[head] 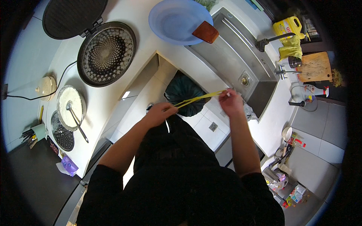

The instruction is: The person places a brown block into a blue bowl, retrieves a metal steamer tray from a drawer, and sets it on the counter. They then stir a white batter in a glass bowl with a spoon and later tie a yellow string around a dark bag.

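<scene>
A dark green plastic garbage bag (183,89) is gathered at the top, low in the corner gap between the counters. Yellow drawstrings (198,98) stretch over it from hand to hand. The fingers of my left hand (159,114) are closed around one end of them, just in front of my body. By the sink's front edge, my right hand (232,103) pinches the other end. The strings look taut and cross near their middle. Whatever the bag contains is hidden.
To the right is a steel sink (226,53). A blue basin (175,22) stands at the back, a brown scraper (206,32) over its rim. On the left counter are an open electric griddle (107,53) and a bowl of white batter or flour (66,97) with a spoon (76,120).
</scene>
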Demonstrator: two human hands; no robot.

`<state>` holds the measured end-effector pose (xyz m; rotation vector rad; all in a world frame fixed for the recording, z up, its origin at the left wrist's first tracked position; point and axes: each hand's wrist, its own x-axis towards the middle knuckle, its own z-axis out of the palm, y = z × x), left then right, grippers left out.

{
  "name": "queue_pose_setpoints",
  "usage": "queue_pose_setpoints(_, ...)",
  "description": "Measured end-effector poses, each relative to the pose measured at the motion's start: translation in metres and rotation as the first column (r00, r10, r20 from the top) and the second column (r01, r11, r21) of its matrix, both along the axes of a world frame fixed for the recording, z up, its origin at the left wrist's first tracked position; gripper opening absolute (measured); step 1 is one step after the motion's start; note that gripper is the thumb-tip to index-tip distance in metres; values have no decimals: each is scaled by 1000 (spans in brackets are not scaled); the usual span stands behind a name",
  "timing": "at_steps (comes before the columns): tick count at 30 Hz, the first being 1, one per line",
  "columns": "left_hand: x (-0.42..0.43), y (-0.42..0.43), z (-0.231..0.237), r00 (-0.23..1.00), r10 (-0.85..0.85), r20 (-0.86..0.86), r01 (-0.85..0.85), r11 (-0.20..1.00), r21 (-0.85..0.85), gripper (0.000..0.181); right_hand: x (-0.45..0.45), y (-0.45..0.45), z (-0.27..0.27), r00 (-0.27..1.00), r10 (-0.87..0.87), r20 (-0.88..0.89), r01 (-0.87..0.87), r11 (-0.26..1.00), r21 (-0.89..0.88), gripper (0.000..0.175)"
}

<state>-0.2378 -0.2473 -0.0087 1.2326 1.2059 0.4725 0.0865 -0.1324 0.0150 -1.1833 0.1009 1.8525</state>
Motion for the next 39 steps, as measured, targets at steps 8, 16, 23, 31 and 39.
queue_pose_setpoints(8, -2, -21, 5, 198, 589, 784, -65, 806, -589, 45, -30, -26, 9, 898, 128, 421, -273, 913, 304, 17)
queue_pose_setpoints(16, 27, 16, 20, 737, 445, 508, -217, 868, -446, 53, -109, -79, 87, 160, 340, 927, -962, 265, 69, 31)
queue_pose_setpoints(23, 2, 30, -132, 797, 406, -448, -427, 903, 59, 37, -123, -94, 125, 85, 392, 916, -980, 198, 6, 33)
queue_pose_setpoints(31, -2, 36, -151, 799, 297, -522, -265, 954, 137, 25, -133, -101, 140, 342, 377, 861, -891, 421, 169, 27)
queue_pose_setpoints(39, -33, 34, -138, 780, 81, -620, -92, 996, 15, 33, -137, -92, 164, 661, 259, 704, -636, 691, 344, 27)
